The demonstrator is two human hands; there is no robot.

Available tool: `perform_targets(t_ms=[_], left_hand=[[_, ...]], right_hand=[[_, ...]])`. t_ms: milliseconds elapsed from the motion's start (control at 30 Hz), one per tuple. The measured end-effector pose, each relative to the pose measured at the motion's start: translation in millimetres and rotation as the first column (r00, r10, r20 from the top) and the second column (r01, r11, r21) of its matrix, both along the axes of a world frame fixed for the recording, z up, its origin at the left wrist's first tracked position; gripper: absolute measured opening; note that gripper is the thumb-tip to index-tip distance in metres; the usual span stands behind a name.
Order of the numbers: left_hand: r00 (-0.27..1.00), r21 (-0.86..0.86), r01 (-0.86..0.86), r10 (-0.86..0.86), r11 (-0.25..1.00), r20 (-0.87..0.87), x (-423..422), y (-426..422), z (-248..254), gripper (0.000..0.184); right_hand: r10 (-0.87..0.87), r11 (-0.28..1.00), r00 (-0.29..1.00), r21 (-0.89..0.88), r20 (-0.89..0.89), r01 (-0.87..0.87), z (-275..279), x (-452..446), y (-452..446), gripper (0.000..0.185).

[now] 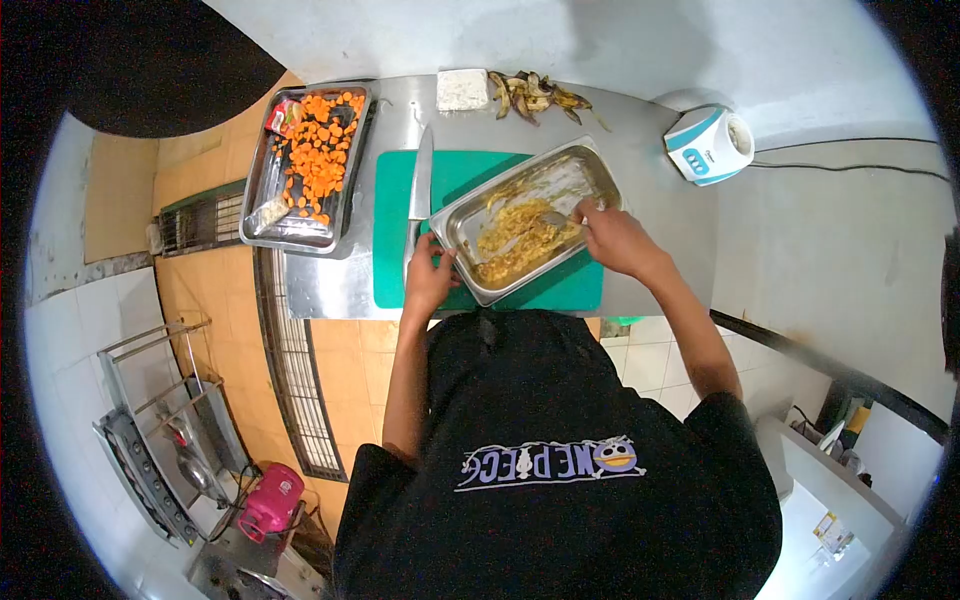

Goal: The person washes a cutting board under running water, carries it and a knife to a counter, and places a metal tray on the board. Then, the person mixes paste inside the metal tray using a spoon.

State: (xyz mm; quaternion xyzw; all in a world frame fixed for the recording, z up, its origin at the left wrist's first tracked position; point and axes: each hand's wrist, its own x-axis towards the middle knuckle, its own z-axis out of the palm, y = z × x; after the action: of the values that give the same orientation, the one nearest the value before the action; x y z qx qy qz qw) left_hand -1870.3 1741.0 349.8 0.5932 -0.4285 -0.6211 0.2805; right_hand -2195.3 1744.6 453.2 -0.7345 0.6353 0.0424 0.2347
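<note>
A steel pan (pixel 590 165) sits tilted at an angle on the green cutting board (pixel 395 190), with yellow mashed food (pixel 515 236) spread over its bottom. My left hand (pixel 430 275) grips the pan's left rim, fingers curled over it. Over the right part of the pan, my right hand (pixel 612 236) is closed on a utensil, its metal end in the mash; a fork or spoon, I cannot tell which. A large knife (pixel 421 180) lies on the board, left of the pan, its blade pointing away from me.
At the left, a metal tray (pixel 255 190) holds orange carrot pieces (pixel 318 165) and packets. Banana peels (pixel 535 97) and a white block (pixel 462 90) lie at the back of the steel table (pixel 660 240). A white and blue appliance (pixel 708 146) stands at the right, with cables behind.
</note>
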Motion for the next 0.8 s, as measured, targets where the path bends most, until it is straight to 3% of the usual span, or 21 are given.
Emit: perform_targets(t_ms=[33,67,133,233,267,333,467,633,667,733,767,800], left_hand=[[1.000,0.000,0.017,-0.017,1.000,0.017,2,-2,-2,0.048],[0.999,0.003,0.033,-0.033,0.999,0.037,3,-1,-1,0.047],[1.000,0.011,0.024,-0.024,1.000,0.019,3,0,3,0.047],[1.000,0.011,0.010,-0.010,1.000,-0.001,3,-1,0,0.046],[1.000,0.010,0.008,-0.008,1.000,-0.009,3,-1,-2,0.046],[1.000,-0.001,0.018,-0.018,1.000,-0.001,3,-2,-1,0.045],[0.998,-0.032,0.047,-0.045,0.998,0.045,4,0,1,0.043],[0.997,-0.024,0.077,-0.076,0.997,0.024,3,-3,-2,0.042],[0.996,-0.005,0.086,-0.086,0.996,0.023,4,-4,-3,0.042],[0.995,-0.002,0.100,-0.100,0.995,0.029,5,-7,-5,0.042],[0.992,0.004,0.117,-0.117,0.993,0.035,6,-8,-5,0.042],[0.992,0.002,0.125,-0.125,0.992,0.036,6,-11,-4,0.042]], right_hand=[[0.014,1.000,0.986,0.013,0.166,-0.016,-4,-2,1,0.024],[0.015,1.000,0.986,0.015,0.165,-0.018,2,1,0,0.024],[-0.035,0.995,0.904,0.096,0.426,-0.006,13,13,-3,0.022],[-0.084,0.984,0.800,0.176,0.594,-0.028,8,28,-5,0.021],[-0.086,0.985,0.798,0.173,0.597,-0.023,-3,35,-5,0.021],[0.114,0.962,0.820,-0.267,0.561,0.048,-31,46,-6,0.020],[0.168,0.952,0.906,-0.304,0.390,-0.045,-29,54,-3,0.019],[-0.212,0.951,0.937,-0.165,0.277,0.264,-19,37,11,0.024],[-0.210,0.951,0.938,-0.166,0.277,0.262,-25,39,17,0.024],[-0.010,0.921,0.976,-0.378,0.216,0.093,-51,49,31,0.016],[-0.015,0.920,0.976,-0.379,0.218,0.099,-59,63,38,0.016],[0.085,0.895,0.933,-0.439,0.351,0.084,-65,83,43,0.014]])
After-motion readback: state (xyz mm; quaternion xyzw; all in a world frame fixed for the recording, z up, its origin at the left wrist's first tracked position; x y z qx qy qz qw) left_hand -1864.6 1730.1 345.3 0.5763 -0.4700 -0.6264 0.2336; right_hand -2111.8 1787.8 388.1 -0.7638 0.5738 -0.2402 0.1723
